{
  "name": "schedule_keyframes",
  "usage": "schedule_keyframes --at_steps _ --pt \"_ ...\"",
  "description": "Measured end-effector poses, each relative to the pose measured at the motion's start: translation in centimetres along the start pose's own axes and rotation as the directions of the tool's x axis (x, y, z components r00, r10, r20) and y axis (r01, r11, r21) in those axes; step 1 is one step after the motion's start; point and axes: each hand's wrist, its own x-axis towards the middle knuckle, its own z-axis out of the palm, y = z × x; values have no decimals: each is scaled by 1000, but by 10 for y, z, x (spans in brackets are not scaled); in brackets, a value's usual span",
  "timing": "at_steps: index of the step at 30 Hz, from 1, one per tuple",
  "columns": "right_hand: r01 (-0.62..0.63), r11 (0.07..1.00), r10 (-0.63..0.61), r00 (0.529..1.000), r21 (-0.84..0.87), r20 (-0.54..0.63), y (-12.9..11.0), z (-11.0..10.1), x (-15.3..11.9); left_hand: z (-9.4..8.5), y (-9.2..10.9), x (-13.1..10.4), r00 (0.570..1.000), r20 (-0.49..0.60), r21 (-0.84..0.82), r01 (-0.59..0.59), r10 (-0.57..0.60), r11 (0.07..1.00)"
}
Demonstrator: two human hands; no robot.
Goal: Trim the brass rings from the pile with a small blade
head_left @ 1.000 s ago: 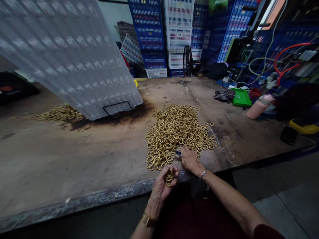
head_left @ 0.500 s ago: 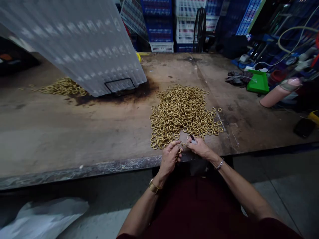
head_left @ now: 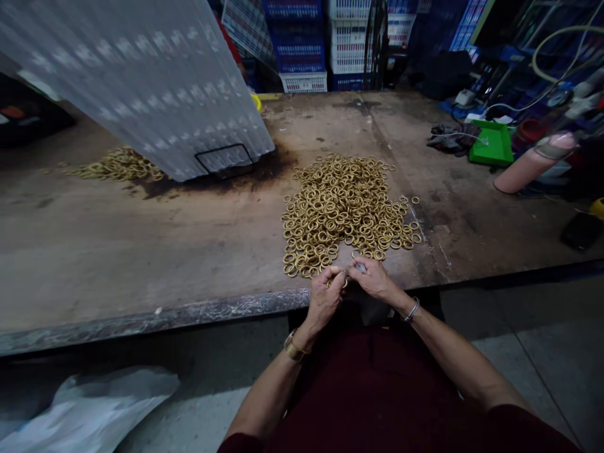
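A heap of brass-coloured rings point(head_left: 340, 207) lies spread on the wooden table in front of me. At the table's near edge, just below the heap, my left hand point(head_left: 324, 296) is closed on a brass-coloured ring point(head_left: 344, 283), partly hidden by the fingers. Close against it, fingertips nearly touching, my right hand point(head_left: 375, 280) is closed around a small grey tool point(head_left: 361, 267). Most of that tool is covered by the fingers, and its kind does not show clearly.
A tall translucent ribbed panel stack point(head_left: 189, 94) stands on the table point(head_left: 212, 251) at left, with more rings point(head_left: 117, 165) behind it. A green tray point(head_left: 491, 143) and a pink bottle point(head_left: 535, 163) are at right. Crates point(head_left: 302, 44) stand behind the table.
My hands have come closer together, fingertips meeting near the ring. The dark tip of the grey tool, visible before, no longer shows. The view has shifted slightly.
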Motion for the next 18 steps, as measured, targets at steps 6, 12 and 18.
schedule_keyframes --at_steps 6,12,18 --pt "-50 998 52 997 48 -59 1 2 -1 -3 2 -1 966 188 -178 211 -177 961" --pt "-117 972 122 992 203 -11 1 0 -6 -1 3 -7 955 238 -292 242 -174 925" --pt "2 993 -15 993 -117 -113 9 -4 -14 2 -2 -10 976 168 -243 177 -138 954"
